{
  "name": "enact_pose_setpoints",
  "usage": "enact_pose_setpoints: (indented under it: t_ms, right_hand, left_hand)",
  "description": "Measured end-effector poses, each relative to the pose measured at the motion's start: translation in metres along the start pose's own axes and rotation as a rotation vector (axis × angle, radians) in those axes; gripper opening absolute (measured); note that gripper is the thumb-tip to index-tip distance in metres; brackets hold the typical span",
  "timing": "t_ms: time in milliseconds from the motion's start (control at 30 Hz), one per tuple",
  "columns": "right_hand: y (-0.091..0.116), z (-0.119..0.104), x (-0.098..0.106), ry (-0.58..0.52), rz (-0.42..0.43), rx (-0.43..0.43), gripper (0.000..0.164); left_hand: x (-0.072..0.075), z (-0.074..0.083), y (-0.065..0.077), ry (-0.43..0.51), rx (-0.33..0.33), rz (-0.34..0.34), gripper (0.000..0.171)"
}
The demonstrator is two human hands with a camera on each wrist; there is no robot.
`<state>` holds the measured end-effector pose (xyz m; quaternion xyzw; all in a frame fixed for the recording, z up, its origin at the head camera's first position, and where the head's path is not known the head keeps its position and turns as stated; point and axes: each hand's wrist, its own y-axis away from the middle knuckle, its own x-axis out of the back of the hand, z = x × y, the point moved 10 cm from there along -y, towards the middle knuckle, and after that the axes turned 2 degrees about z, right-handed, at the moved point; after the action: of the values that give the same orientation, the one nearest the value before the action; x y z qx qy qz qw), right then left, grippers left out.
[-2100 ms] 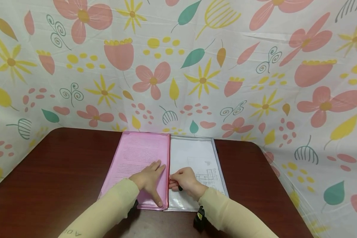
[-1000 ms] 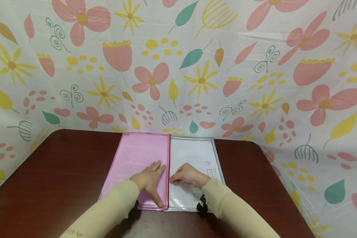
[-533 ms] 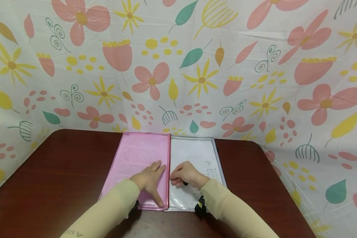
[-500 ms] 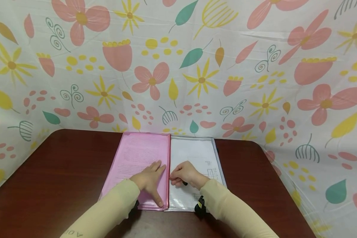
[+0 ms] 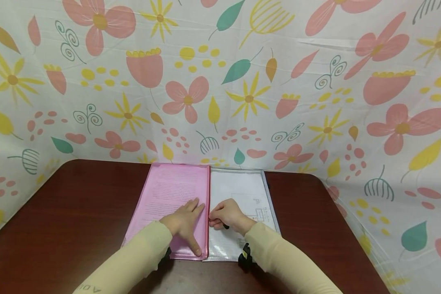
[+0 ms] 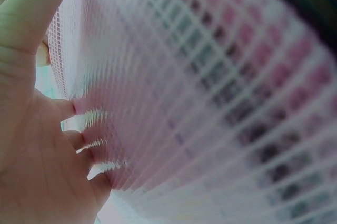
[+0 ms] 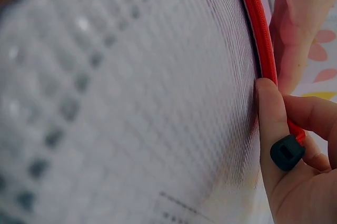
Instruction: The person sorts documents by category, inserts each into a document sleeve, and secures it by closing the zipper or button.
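A pink mesh zipper pouch with a printed sheet showing through lies on the table, its red zipper running along the right edge. My left hand rests on this pouch with straight, spread fingers; the left wrist view shows its fingertips against the mesh. With thumb and fingers, my right hand pinches the red cord zipper pull at the zipper, and the pull's dark end hangs out over the fingers. Under the right hand is a clear pouch holding a drawing sheet, partly hidden by that hand.
Both pouches lie side by side on a dark brown table, close to its far edge. Behind it hangs a floral curtain, which also runs down the right side. A black wrist camera sits below the right sleeve.
My right hand has shifted slightly away along the zipper since the earliest frame, and its wrist has turned back and forth. The left hand and both pouches stay in place.
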<state>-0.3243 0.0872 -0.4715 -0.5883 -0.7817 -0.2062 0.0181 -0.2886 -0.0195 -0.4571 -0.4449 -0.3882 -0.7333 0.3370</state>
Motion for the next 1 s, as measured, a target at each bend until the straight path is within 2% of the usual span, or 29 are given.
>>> enact_pose_setpoints:
  t_ms: [767, 1000]
  right_hand:
    - [0.0024, -0.0024, 0.0006, -0.011, 0.052, -0.005, 0.011]
    - [0.0007, -0.0022, 0.0055, -0.023, 0.091, -0.005, 0.011]
  left_hand:
    - [0.0019, -0.0001, 0.002, 0.02, -0.002, 0.003, 0.143]
    - [-0.0018, 0.0021, 0.0018, -0.011, -0.013, -0.004, 0.143]
